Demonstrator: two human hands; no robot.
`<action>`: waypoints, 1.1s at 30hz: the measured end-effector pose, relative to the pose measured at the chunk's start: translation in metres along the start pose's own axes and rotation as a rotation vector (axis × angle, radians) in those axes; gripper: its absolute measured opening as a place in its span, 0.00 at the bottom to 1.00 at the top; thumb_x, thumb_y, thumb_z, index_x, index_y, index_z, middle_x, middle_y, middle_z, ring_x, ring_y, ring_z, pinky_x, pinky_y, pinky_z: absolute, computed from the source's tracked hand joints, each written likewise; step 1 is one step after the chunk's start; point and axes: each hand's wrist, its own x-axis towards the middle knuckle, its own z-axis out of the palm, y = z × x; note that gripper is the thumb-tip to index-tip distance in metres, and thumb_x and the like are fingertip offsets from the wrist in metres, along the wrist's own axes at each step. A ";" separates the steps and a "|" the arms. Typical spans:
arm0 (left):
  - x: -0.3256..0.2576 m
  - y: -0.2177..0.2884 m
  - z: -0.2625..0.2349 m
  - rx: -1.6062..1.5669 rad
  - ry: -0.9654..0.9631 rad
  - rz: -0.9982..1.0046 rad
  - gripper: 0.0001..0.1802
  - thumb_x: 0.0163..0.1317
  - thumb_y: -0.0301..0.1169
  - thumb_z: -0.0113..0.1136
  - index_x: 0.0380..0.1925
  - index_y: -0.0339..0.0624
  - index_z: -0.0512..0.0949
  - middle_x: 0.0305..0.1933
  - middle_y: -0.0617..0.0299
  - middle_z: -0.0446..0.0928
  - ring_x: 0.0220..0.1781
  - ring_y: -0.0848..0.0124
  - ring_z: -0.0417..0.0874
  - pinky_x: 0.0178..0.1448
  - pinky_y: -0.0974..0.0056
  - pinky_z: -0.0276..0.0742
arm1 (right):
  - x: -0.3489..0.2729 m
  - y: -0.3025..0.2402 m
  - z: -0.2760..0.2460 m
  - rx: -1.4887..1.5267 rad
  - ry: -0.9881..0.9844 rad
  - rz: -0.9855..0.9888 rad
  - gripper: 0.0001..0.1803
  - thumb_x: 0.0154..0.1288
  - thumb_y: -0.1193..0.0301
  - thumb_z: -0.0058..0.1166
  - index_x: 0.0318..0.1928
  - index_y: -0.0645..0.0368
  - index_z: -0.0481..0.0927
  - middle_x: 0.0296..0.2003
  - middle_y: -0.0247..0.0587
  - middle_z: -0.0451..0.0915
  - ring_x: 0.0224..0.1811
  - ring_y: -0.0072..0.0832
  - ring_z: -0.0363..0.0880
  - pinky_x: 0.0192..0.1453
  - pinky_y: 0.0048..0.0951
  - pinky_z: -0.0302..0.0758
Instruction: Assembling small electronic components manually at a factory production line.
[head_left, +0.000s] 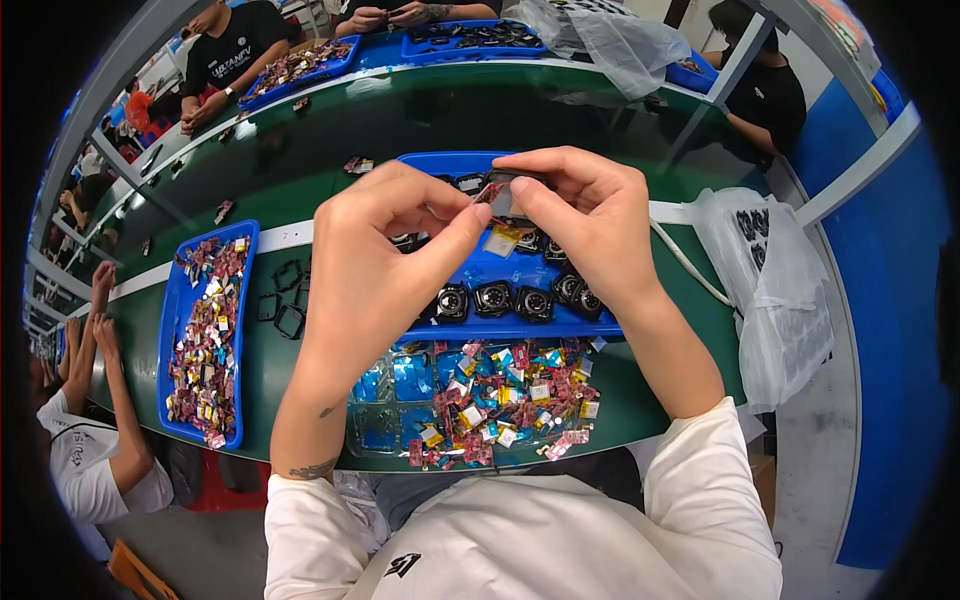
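Observation:
Both my hands meet above a blue tray (465,268). My left hand (375,240) pinches a small red circuit board (488,193) with thin wires between thumb and fingertips. In my right hand (605,215), a dark, thin-edged watch case (528,177) is gripped by thumb and forefinger, partly hidden by the fingers. Just below the fingertips shows a yellow-and-silver battery (503,238); whether it hangs from the board or lies in the tray I cannot tell. Several black watch cases with round centres (493,299) stand along the tray's near side.
Nearer me, a clear plastic tray (385,425) holds piled circuit boards with batteries. On the left stands a blue bin (165,350) of similar parts, beside loose black frames (290,320). A plastic bag (785,320) hangs at right. Co-workers sit across the green conveyor belt (310,150) and at left.

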 end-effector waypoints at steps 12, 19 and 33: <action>0.006 -0.006 -0.004 -0.481 -0.215 -0.303 0.06 0.55 0.27 0.66 0.30 0.34 0.82 0.28 0.63 0.81 0.30 0.81 0.78 0.36 0.76 0.73 | -0.006 -0.004 0.000 -0.329 0.082 -0.221 0.09 0.52 0.78 0.59 0.36 0.63 0.83 0.26 0.34 0.83 0.26 0.14 0.79 0.28 0.16 0.73; 0.009 -0.010 0.004 -0.475 -0.011 -0.291 0.12 0.51 0.25 0.70 0.26 0.39 0.72 0.21 0.68 0.77 0.20 0.87 0.73 0.21 0.82 0.62 | -0.009 -0.009 0.001 -0.129 -0.003 -0.138 0.10 0.53 0.77 0.61 0.38 0.66 0.82 0.31 0.39 0.84 0.31 0.18 0.82 0.34 0.18 0.78; 0.006 0.011 -0.063 -0.337 0.232 -0.073 0.12 0.56 0.33 0.67 0.25 0.37 0.76 0.21 0.67 0.76 0.23 0.83 0.77 0.26 0.80 0.67 | 0.111 0.125 -0.077 -0.533 0.197 0.183 0.12 0.53 0.68 0.62 0.32 0.66 0.83 0.27 0.41 0.83 0.29 0.24 0.80 0.36 0.23 0.74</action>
